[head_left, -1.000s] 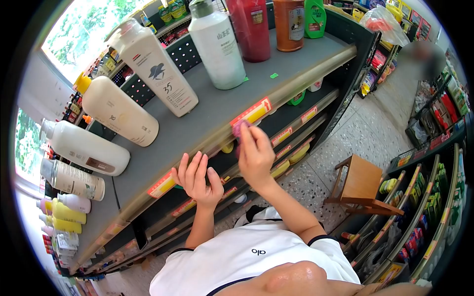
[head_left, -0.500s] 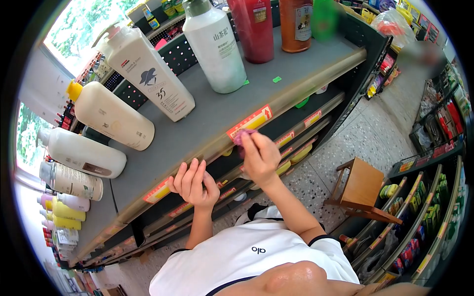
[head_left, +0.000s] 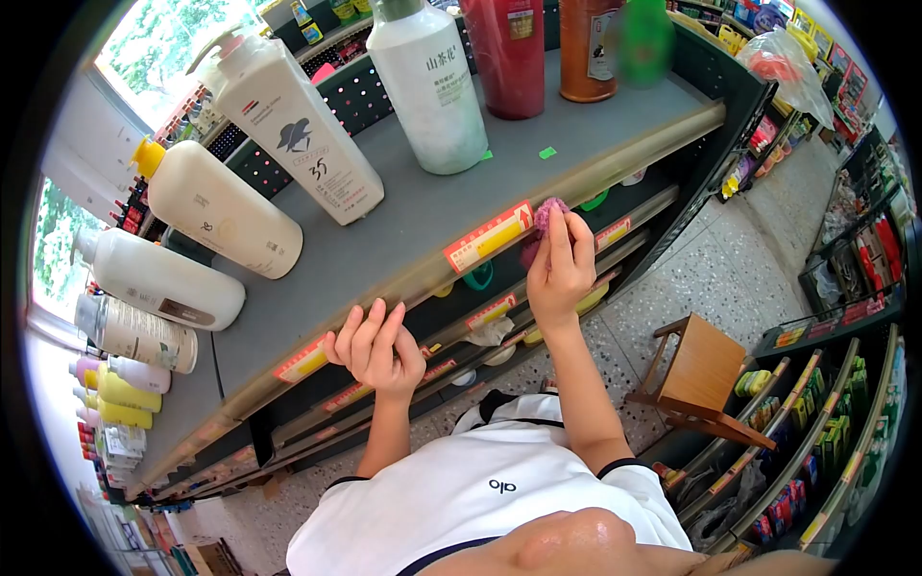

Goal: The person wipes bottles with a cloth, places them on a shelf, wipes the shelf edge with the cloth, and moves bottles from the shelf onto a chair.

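A purple cloth (head_left: 545, 219) is pinched in my right hand (head_left: 562, 272), against the shelf's front rail just right of a red and yellow price label (head_left: 490, 236). My left hand (head_left: 379, 352) has its fingers apart and holds nothing; its fingertips are at the rail beside another price label (head_left: 303, 360). Behind the rail, on the grey top shelf (head_left: 403, 230), stand a white bottle with a black picture (head_left: 298, 134), a pale green-white bottle (head_left: 432, 91), a red bottle (head_left: 506, 58) and an orange-brown bottle (head_left: 588, 48).
More bottles line the left part of the shelf, among them a cream one with a yellow cap (head_left: 226, 206). Lower shelves lie under the rail. A wooden stool (head_left: 706, 365) stands on the speckled floor at the right, near racks of goods (head_left: 826, 422).
My right hand has moved right along the rail with the cloth, from the price label's left end to past its right end. My left hand has stayed near the rail.
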`<state>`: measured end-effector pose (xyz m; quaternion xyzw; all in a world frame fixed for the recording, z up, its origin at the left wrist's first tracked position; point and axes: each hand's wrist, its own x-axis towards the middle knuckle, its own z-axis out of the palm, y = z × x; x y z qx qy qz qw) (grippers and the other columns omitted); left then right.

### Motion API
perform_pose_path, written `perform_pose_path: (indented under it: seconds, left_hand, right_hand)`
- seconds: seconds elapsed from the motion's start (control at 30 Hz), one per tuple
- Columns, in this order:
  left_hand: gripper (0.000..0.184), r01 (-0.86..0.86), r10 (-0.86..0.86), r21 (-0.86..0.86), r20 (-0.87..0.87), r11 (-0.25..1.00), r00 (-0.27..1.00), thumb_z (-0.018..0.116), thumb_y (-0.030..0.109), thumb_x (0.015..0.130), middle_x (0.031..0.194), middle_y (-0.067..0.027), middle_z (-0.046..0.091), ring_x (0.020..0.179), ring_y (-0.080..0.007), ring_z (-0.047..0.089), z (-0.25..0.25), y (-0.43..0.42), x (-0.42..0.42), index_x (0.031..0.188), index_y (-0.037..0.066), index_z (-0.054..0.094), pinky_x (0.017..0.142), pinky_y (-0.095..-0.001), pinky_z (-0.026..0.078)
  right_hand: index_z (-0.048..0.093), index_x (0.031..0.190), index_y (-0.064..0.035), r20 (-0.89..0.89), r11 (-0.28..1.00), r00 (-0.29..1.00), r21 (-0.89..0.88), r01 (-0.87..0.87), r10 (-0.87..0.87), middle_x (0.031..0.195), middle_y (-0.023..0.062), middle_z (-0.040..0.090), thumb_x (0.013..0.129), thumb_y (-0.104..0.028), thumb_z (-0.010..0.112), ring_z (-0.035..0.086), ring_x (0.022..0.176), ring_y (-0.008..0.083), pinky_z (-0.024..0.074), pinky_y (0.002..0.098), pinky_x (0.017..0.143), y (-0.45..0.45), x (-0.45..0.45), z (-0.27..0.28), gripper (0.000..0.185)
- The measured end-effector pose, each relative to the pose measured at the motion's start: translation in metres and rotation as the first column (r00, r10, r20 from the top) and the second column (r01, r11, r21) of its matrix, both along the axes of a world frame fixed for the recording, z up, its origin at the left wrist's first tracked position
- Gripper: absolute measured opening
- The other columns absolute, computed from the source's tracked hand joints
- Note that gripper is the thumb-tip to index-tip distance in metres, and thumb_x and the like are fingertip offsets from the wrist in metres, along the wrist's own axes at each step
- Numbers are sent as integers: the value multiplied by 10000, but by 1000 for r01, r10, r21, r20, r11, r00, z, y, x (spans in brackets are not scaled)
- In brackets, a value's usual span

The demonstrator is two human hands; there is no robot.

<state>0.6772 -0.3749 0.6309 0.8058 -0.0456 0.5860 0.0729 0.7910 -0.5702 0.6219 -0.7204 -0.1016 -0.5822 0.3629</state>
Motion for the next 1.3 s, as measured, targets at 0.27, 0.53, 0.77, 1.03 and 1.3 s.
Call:
perform_pose_path:
  seconds: [0.27,0.53,0.77,1.03,1.3]
  left_hand:
    - [249,8,-9,-28,-13,1000,1000,617,12,736,1041,0,700,1120,-193,550,5,-4,-2,861,166,768,1129,-382,189]
    - [238,-4,4,-24,-27,1000,1000,621,21,735,1031,-3,701,1111,-206,557,4,-3,-2,862,164,764,1125,-387,197]
    - [228,-35,35,2,8,999,999,631,15,729,1024,4,696,1105,-207,556,0,-2,2,841,172,752,1120,-393,202]
    - [245,-35,35,10,25,999,999,630,6,734,1033,12,689,1120,-199,537,-3,1,4,833,192,754,1117,-384,199]
    - [265,-28,27,17,47,999,999,627,-1,741,1033,20,682,1114,-193,535,-3,0,6,834,210,757,1115,-374,198]
  right_hand:
    - [662,1146,1,-124,988,983,96,-123,135,1005,115,602,770,78,646,611,853,275,508,350,726,19,-29,12,384]
    - [656,1151,-21,-79,946,943,-6,-325,324,987,86,590,736,26,650,585,743,243,498,338,636,56,-59,11,418]
    - [652,1153,-40,-69,956,962,-116,-271,264,984,74,583,750,-13,636,591,741,228,487,331,597,49,-51,16,404]
    - [650,1151,-27,-119,979,978,-92,-180,169,1008,83,581,761,-11,639,580,742,231,490,328,614,40,-39,29,390]
    - [646,1160,-16,-173,995,985,-97,-39,22,1009,92,584,775,1,638,589,794,261,501,354,650,21,-24,45,386]
